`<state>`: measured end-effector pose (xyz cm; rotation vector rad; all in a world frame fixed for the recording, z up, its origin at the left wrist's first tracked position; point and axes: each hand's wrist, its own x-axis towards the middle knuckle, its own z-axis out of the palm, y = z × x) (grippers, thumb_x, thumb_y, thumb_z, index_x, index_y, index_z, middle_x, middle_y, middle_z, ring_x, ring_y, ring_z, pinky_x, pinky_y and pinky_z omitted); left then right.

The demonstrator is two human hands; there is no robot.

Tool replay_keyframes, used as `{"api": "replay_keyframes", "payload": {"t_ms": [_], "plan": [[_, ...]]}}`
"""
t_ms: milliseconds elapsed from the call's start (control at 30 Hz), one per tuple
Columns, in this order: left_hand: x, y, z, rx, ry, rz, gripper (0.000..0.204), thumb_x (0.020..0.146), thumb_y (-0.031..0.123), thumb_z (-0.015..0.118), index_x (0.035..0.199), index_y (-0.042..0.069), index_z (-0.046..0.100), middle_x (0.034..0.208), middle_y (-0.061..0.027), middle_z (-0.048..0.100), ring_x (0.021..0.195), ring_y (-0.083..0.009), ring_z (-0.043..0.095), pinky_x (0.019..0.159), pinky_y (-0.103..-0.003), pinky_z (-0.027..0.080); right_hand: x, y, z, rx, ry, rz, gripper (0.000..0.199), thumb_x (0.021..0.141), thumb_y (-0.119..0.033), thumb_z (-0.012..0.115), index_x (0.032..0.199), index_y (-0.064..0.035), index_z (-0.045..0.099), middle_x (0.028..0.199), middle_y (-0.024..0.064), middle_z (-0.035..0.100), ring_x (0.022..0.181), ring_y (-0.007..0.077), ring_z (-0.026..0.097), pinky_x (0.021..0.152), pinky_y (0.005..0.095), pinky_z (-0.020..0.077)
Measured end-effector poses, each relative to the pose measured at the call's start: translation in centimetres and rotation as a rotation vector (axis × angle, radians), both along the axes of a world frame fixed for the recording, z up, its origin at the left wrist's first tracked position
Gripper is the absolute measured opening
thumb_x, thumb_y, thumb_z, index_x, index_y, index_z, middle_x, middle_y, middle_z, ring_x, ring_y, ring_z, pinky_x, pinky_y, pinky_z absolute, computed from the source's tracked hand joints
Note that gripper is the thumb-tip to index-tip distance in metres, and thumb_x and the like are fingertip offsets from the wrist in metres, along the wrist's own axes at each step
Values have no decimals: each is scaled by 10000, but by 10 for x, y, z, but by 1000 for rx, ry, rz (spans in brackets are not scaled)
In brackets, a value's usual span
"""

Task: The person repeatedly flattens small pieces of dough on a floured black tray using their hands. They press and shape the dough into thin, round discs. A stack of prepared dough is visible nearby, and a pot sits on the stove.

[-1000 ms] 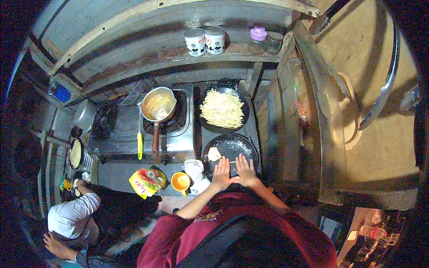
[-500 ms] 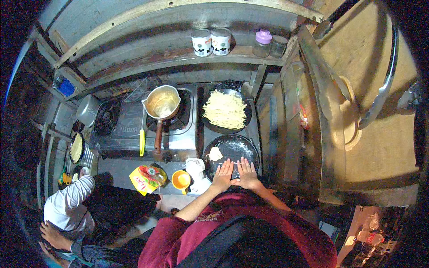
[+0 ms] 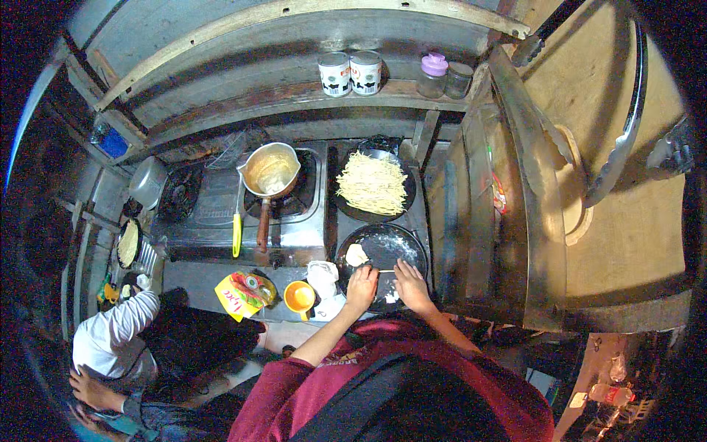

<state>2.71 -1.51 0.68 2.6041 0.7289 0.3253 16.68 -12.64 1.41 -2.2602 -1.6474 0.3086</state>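
Counting stuff from big to small: one metal stove (image 3: 210,230) on the table (image 3: 193,286), then two round black pans, the far one (image 3: 384,216) piled with one heap of pale thin strips (image 3: 372,184), the near one (image 3: 374,240) dusted with white patches. One saucepan (image 3: 254,171) with a brown handle sits on the stove. Next, one yellow packet (image 3: 237,296) on the table, then two bare hands over the near pan. The left hand (image 3: 361,287) has its fingers curled down, the right hand (image 3: 412,286) has its fingers reaching forward; can't tell if either grip is pinching anything. Two white cans (image 3: 334,75) and two jars (image 3: 433,77) share the shelf (image 3: 294,103). One orange cup (image 3: 300,297), one dough lump (image 3: 356,255) in the near pan, and, tiniest, one thin dough strand (image 3: 387,271) lying between the two hands.
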Motion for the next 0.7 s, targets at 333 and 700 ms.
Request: {"api": "replay_keyframes", "payload": {"t_ms": [333,700], "plan": [[5,7,6,174,53,78,209,701,108,574,898,72,514,894,-87,511,864,-234,516,710,-358,409,7,23,0,259,-52,-124,83,766,-97,558,818,-32,563,940,96,559,904,287,516,798,389,401],[-2,10,5,235,25,102,215,718,96,523,932,80,516,907,-74,517,862,-229,514,719,-356,388,7,24,13,346,-7,-14,74,750,-102,571,814,-70,553,799,90,543,831,277,523,825,390,383]]}}
